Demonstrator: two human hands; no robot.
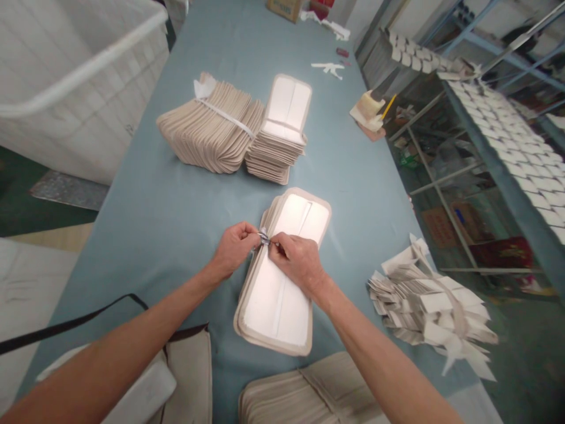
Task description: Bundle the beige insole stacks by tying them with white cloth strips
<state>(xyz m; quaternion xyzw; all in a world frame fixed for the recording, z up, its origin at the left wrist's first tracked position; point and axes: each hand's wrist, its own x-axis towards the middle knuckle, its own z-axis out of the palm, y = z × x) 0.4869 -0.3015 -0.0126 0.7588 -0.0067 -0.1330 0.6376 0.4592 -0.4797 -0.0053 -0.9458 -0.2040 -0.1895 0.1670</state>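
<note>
A stack of rounded beige fabric pieces with white panels on top (pixel 276 300) lies slantwise on the table in front of me. Across its middle, at the left edge, is a small bunched cloth strip (pixel 264 237), greyish and patterned. My left hand (pixel 233 250) pinches the strip from the left, thumb against fingertips. From the right, my right hand (pixel 298 262) pinches it too, its curled fingers resting over the white panel. The strip's run beneath my right hand and under the stack is hidden.
Beyond lie two tied bundles of similar pieces, one on its side (pixel 212 126) and one upright (pixel 286 106). A bundle of pale scraps (pixel 436 306) sits at the right edge. More beige pieces (pixel 286 397) are near me. A white bin (pixel 79 76) stands left of the blue-green table (pixel 344 194).
</note>
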